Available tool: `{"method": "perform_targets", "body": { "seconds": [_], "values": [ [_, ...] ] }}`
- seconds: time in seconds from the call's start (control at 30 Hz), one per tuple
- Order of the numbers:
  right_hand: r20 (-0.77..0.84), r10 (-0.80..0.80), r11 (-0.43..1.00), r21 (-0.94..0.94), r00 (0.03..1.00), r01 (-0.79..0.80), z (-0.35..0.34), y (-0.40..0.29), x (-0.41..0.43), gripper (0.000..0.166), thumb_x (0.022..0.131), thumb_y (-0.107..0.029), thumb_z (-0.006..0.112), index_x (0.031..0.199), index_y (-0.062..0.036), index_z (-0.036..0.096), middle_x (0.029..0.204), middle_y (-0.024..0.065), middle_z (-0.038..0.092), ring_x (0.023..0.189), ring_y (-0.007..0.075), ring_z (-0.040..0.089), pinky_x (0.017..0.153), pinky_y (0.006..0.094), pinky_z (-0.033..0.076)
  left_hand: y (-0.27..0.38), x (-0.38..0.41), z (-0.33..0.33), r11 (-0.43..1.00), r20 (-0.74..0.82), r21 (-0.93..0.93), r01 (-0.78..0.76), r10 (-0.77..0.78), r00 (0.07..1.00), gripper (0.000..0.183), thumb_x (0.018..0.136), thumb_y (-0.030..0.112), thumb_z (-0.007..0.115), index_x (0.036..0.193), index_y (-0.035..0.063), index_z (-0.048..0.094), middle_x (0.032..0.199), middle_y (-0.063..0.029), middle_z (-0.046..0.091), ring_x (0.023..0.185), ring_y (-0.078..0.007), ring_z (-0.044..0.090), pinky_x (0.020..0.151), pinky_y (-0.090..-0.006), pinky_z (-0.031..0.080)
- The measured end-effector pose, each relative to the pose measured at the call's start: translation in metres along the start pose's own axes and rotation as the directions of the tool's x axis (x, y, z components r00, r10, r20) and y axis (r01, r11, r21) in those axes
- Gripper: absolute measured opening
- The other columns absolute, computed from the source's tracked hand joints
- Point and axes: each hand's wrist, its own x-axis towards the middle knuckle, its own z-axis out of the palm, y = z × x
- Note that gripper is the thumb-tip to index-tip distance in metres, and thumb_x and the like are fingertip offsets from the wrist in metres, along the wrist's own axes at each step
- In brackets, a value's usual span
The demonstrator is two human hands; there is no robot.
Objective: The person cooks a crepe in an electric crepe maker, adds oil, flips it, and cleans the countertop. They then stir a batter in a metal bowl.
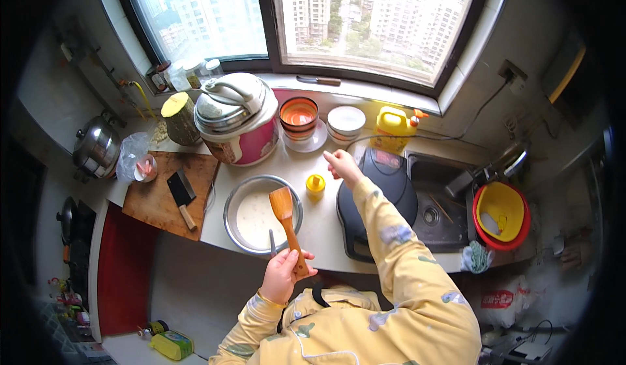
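My left hand (pixel 282 274) grips a wooden spatula (pixel 288 223) by its handle, with its flat blade raised over a metal bowl (pixel 229 228). Inside the bowl is a pale, creamy batter (pixel 252 216) with small bits in it. A grey utensil handle (pixel 272 241) rises at the bowl's near side, close to my left fingers; whether they touch it is not plain. My right hand (pixel 344 167) is stretched forward with curled fingers, and no object shows in it. Below it sits a black electric griddle (pixel 379 193), lid down. A yellow-lidded jar (pixel 315 185) stands left of that hand.
Left lies a cutting board (pixel 146 193) with a cleaver (pixel 182 193). Behind the bowl stand a pressure cooker (pixel 239 125), orange bowls (pixel 299 115), white bowls (pixel 346 120) and a yellow jug (pixel 390 125). At right, a sink (pixel 440 235) adjoins stacked red and yellow basins (pixel 503 211).
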Motion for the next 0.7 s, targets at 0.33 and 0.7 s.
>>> {"method": "perform_targets", "body": {
  "seconds": [0.33, 0.7],
  "values": [
    [-0.254, 0.248, 0.961, -0.058, 0.935, -0.271, 0.046, -0.019, 0.196, 0.045, 0.080, -0.047, 0.060, 0.072, -0.0018, 0.061, 0.055, 0.0059, 0.057, 0.039, 0.0123, 0.049, 0.036, 0.0252, 0.039, 0.014, 0.032, 0.003, 0.997, -0.201, -0.038, -0.064, 0.055, 0.978, 0.026, 0.096, 0.019, 0.037, 0.101, -0.0024, 0.050, 0.093, -0.0116, 0.057, 0.067, -0.0137, 0.057, 0.069, -0.0326, 0.053],
    [-0.247, 0.278, 0.960, 0.081, 0.928, -0.266, -0.001, -0.043, 0.167, 0.015, 0.077, -0.003, 0.044, 0.077, 0.0037, 0.057, 0.057, 0.0129, 0.056, 0.042, 0.0165, 0.051, 0.035, 0.0288, 0.037, 0.007, 0.018, 0.002, 0.993, -0.236, -0.010, -0.117, 0.111, 0.965, 0.023, 0.096, 0.021, 0.037, 0.102, 0.0016, 0.047, 0.076, -0.0054, 0.054, 0.063, -0.0109, 0.053, 0.060, -0.0269, 0.052]
  ]
}}
